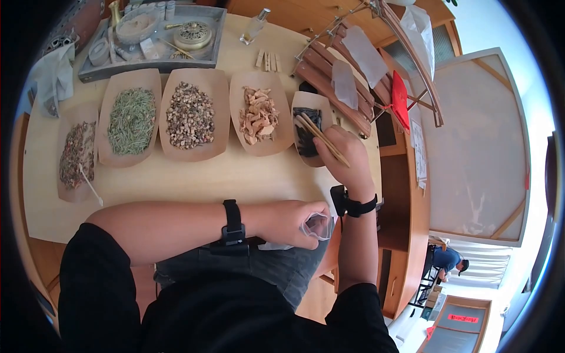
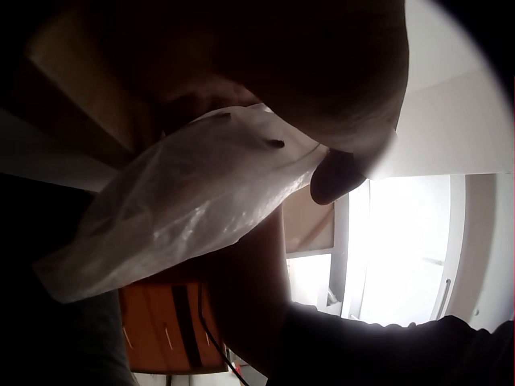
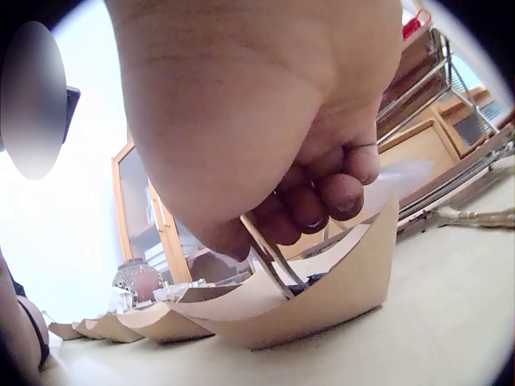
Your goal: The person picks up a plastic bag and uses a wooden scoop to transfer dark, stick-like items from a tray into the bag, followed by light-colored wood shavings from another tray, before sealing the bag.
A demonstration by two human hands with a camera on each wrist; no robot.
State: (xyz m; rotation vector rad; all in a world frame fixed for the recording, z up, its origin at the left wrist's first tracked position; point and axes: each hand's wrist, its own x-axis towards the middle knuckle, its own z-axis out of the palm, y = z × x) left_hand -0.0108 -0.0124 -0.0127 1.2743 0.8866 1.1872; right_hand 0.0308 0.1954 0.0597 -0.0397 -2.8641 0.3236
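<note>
My right hand (image 1: 348, 156) pinches wooden tweezers (image 1: 333, 149) over the rightmost paper tray (image 1: 321, 105), which holds dark, strip-like pieces (image 1: 305, 142). In the right wrist view the two prongs (image 3: 270, 261) reach down inside the tray's rim, among the dark pieces. Held low by the table's front edge, a translucent bag (image 2: 185, 201) has its mouth facing up, and my left hand (image 1: 294, 223) grips it round the neck. A small dark bit (image 2: 276, 144) shows on or through the bag's side.
Leftward stand trays of tan chips (image 1: 258, 115), brown chunks (image 1: 189, 117), green stalks (image 1: 130, 120) and a mixed herb blend (image 1: 76, 153) with a small white spoon (image 1: 91, 185). Behind are a grey tray (image 1: 147, 66), a glass bottle (image 1: 255, 26) and a wooden rack (image 1: 338, 88). A person (image 1: 444, 259) is far right.
</note>
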